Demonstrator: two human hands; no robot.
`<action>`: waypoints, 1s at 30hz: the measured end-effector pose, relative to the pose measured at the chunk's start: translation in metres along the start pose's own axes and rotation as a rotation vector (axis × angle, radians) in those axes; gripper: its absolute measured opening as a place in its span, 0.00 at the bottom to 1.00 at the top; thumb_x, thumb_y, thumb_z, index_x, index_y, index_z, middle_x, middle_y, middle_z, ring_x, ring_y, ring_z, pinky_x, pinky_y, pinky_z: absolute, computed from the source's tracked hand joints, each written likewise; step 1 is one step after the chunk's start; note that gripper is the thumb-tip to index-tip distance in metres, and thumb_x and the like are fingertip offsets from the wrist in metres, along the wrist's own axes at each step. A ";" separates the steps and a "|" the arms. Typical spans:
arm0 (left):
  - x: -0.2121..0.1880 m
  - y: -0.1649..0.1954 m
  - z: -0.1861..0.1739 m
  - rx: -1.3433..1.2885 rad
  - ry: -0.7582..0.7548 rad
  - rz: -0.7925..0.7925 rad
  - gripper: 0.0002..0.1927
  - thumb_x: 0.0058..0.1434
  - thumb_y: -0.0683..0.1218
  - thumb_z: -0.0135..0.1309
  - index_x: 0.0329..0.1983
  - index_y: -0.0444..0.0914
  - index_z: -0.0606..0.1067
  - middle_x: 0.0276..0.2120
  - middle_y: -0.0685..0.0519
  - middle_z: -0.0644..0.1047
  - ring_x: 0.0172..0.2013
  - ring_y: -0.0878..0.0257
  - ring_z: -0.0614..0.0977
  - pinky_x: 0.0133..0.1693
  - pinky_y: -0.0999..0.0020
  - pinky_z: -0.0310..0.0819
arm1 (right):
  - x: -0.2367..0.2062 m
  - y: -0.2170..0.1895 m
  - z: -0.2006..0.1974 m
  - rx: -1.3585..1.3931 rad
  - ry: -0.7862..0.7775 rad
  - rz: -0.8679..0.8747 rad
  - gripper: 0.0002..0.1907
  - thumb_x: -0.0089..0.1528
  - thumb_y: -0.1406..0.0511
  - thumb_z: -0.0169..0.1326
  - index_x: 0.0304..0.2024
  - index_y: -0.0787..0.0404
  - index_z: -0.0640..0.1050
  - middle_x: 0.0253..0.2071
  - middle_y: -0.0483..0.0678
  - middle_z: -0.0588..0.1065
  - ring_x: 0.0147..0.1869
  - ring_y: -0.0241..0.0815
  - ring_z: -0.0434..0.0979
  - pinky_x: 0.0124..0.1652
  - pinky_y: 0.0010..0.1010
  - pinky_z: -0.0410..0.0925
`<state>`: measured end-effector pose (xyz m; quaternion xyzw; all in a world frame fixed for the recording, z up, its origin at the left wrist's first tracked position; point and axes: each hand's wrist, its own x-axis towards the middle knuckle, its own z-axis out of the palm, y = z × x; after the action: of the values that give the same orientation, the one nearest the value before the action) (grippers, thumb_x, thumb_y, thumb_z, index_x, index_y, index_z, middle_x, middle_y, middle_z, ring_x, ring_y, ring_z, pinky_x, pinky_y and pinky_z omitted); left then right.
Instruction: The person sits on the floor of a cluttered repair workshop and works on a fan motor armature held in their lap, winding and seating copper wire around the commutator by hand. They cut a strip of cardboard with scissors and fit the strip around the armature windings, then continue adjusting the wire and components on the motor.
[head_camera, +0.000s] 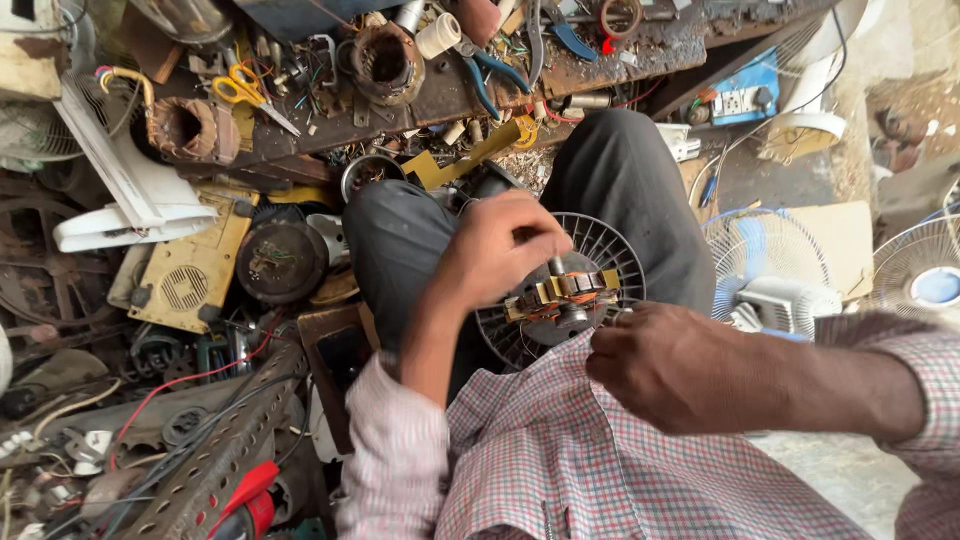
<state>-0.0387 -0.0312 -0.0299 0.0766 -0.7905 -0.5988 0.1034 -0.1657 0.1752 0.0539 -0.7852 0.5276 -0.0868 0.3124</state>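
Observation:
A small fan motor (562, 296) with copper windings and a steel shaft sits on a dark round fan guard (610, 250) resting on my lap. My left hand (497, 250) is closed over the top of the motor by its shaft. My right hand (668, 366) is curled shut at the motor's lower right edge, with the fingertips against it. What the right fingers pinch is hidden.
A cluttered workbench (600, 60) lies ahead with yellow-handled scissors (245, 90), blue-handled pliers (490, 75) and wound stators (190, 128). A yellow casing (185, 275) and round motor housing (280, 262) lie left. Small fans (770, 270) stand right; a perforated metal bar (215, 470) is at bottom left.

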 end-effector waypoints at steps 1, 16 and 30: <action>-0.014 0.010 0.007 -0.064 0.099 0.032 0.06 0.64 0.45 0.62 0.37 0.37 0.82 0.33 0.52 0.81 0.34 0.60 0.83 0.38 0.66 0.78 | 0.000 -0.001 -0.005 0.005 -0.023 -0.057 0.05 0.57 0.69 0.57 0.25 0.62 0.78 0.25 0.50 0.75 0.28 0.47 0.76 0.32 0.45 0.70; 0.033 0.006 0.015 0.197 0.057 0.070 0.11 0.55 0.49 0.69 0.31 0.36 0.81 0.31 0.50 0.81 0.33 0.58 0.82 0.38 0.64 0.75 | 0.002 0.137 -0.026 -0.158 0.417 0.373 0.05 0.58 0.63 0.62 0.35 0.56 0.84 0.31 0.47 0.80 0.31 0.45 0.80 0.30 0.37 0.72; -0.061 0.048 0.046 0.494 0.278 0.355 0.04 0.66 0.42 0.62 0.37 0.38 0.78 0.26 0.53 0.72 0.26 0.62 0.76 0.29 0.66 0.70 | 0.045 0.074 -0.040 -0.144 0.326 -0.113 0.08 0.48 0.65 0.61 0.27 0.62 0.79 0.28 0.52 0.75 0.34 0.54 0.77 0.34 0.46 0.69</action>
<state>0.0086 0.0396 -0.0001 0.0416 -0.8910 -0.3456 0.2914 -0.2222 0.1015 0.0338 -0.8094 0.5311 -0.1926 0.1603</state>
